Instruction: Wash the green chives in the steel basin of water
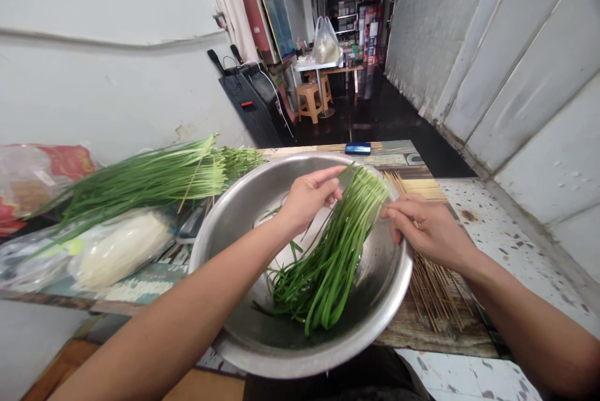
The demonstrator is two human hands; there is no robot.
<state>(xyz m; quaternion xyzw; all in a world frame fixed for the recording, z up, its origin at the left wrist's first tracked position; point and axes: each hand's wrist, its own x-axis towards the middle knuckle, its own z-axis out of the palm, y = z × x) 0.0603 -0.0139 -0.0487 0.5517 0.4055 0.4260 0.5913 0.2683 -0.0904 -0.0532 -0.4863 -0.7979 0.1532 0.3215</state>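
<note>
Narrow room: grey-white walls (107, 98) flank a dark, shiny floor (360, 120); at the back, a filled clear plastic bag (327, 48) sits on a small white table, orange-tan plastic stools (309, 102) beside it.
Worktop: multicoloured wood-plank surface (422, 341), bearing a wide, round stainless-steel bowl (213, 251).
Green bundle: long, thin green stalks (325, 257) inside the bowl, pale ends up near its far right rim, darker leafy ends low on the near side.
Left hand (315, 195): over the bowl, fingers partly curled beside the pale ends; whether it pinches any, I cannot tell.
Right hand (424, 226): at the right rim, fingertips drawn together beside the bundle; what they pinch, if anything, I cannot tell.
Left of bowl: a larger heap of green stalks with pale ends (150, 179), behind a whitish mass in clear plastic (125, 250).
Right of bowl: thin brown wooden sticks (435, 301), loosely spread.
Far edge: a shiny blue rectangular object (358, 148).
</note>
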